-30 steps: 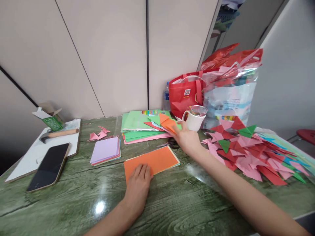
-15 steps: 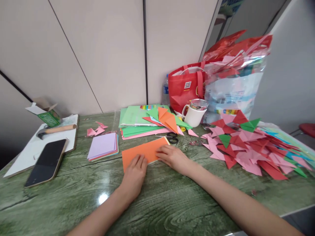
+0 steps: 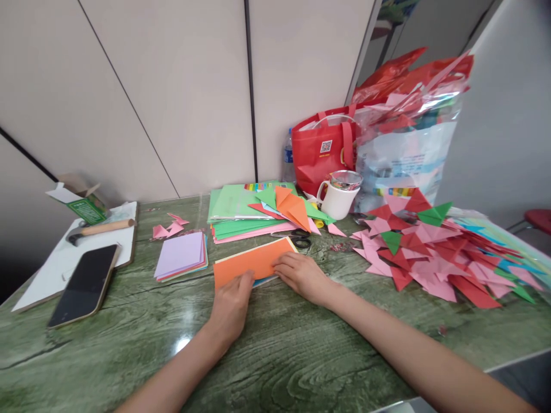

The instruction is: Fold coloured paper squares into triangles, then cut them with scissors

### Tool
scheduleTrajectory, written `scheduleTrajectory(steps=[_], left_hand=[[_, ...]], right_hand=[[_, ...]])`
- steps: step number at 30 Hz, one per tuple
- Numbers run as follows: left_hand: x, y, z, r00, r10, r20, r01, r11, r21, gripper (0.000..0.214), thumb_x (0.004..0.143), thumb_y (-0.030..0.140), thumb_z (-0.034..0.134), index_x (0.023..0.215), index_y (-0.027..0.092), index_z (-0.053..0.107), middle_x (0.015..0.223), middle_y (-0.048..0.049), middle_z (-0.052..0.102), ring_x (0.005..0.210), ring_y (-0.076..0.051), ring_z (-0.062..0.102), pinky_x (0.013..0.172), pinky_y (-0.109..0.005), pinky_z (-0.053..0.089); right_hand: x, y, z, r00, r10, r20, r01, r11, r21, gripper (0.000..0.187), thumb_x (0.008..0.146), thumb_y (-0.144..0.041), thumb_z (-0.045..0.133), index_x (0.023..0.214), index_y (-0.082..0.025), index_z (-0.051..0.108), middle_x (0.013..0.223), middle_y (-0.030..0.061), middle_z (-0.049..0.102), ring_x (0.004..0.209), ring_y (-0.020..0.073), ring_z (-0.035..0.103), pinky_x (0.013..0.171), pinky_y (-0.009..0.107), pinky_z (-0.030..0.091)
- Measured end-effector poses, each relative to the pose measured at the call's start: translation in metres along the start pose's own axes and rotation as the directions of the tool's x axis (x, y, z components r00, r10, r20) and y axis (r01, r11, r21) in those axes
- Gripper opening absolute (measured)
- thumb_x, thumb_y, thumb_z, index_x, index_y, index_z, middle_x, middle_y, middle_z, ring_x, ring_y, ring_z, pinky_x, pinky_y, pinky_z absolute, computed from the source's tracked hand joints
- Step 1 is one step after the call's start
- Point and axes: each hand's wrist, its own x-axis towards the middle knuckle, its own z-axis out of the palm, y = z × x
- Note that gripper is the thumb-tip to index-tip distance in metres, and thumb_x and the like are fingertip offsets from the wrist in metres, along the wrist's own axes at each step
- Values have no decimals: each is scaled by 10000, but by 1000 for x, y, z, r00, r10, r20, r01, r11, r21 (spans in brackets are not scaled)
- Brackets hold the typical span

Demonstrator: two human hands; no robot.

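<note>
Head view shows an orange rectangular paper sheet atop a thin paper stack, lying aslant on the green wood-patterned table between the person's hands. The left hand pinches the sheet's near edge, where a strip of blue shows underneath. The right hand rests bent fingertips on its right end; whether it grips cannot be told.

Just beyond lie black-handled scissors, and behind them a pile of green and pink paper topped with folded pieces. A lavender-topped stack of square paper sits to the left, with a black smartphone farther left. Rightward are a white mug and a heap of folded red, pink and green paper.
</note>
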Motion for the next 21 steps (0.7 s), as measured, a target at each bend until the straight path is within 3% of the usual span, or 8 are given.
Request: scheduleTrajectory(steps=[3,7,9,11,13,15,17,21], left_hand=[[3,0,-4,994,16,-111,-17,1000,-10,181,971,152,393,997,138,571,827,-74,724,718,-181,707,776,-325,562],[4,12,-25,957,191,-219,-196,981,2,289,948,66,347,1140,87,562,1043,-136,702,1110,-272,605,1024,-539,382],[2,24,-36,921,326,-214,-338,941,-22,342,947,47,285,1132,39,572,1132,-178,661,1212,-278,523,1026,-487,396],[0,37,-44,869,489,-78,-493,868,-59,326,934,49,313,1096,38,596,1188,-176,633,1227,-264,508,990,-379,447],[-2,48,-47,835,549,-20,-549,833,-66,297,927,64,348,1049,56,619,1171,-163,645,1177,-263,553,976,-371,457],[-4,55,-49,848,530,2,-530,848,-15,337,922,56,313,1062,55,620,1154,-165,651,1129,-265,587,954,-388,470],[-6,58,-49,893,450,-15,-449,891,65,382,915,35,270,1092,46,608,1109,-172,668,1052,-266,630,902,-399,497],[-9,55,-49,949,315,-31,-313,948,61,386,929,30,242,994,54,622,777,-108,702,695,-203,680,743,-367,549]], right_hand=[[1,1,-2,1000,10,-27,-9,1000,3,205,936,-165,461,929,-114,659,898,102,696,836,200,605,745,319,507],[3,-1,-21,999,34,16,-37,983,182,179,897,-138,497,872,-139,674,902,85,701,842,187,620,755,296,496],[3,-2,-35,988,32,152,-84,935,344,161,855,-116,539,805,-157,686,893,62,703,807,162,631,738,263,488],[1,-1,-46,952,9,306,-155,875,458,152,809,-87,568,755,-155,693,858,45,703,751,138,633,701,232,477],[-2,3,-53,900,-35,434,-223,820,527,157,763,-50,577,722,-143,697,788,27,694,702,124,624,668,213,463],[-5,10,-58,844,-88,529,-280,769,575,168,736,-27,570,705,-131,699,721,10,673,669,116,606,650,203,450],[-8,16,-62,790,-130,600,-340,721,603,166,732,-29,566,705,-120,703,695,6,657,655,110,589,637,196,441],[-6,20,-71,691,-158,705,-467,647,603,88,766,-148,635,770,-114,716,738,23,663,669,113,589,618,192,437]])
